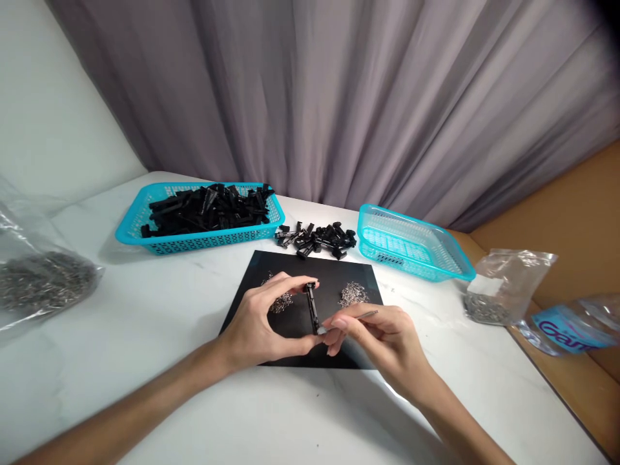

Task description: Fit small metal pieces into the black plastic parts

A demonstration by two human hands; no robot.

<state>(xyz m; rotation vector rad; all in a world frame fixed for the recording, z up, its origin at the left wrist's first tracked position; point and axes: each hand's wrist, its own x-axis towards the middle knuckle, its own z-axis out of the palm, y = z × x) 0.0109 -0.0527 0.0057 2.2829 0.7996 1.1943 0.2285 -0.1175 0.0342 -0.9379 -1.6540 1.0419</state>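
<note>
My left hand [261,320] grips a narrow black plastic part [312,307] by its two ends, between thumb and fingers, above the black mat [300,265]. In my right hand [380,329], pinched between thumb and fingers, is a thin metal tool [365,314]. The end of the tool toward the left lies at the lower end of the black part; its exact contact is too small to make out. On the mat, a pile of small metal pins [352,294] lies beyond my right hand. Another pile of metal pins [281,302] is partly hidden behind my left hand.
A blue basket [203,244] full of black parts stands back left. Several loose black parts [324,239] lie between it and a second blue basket [416,268]. Bags of metal pieces sit left [48,281] and right [494,307], with a plastic bottle [576,326] at far right.
</note>
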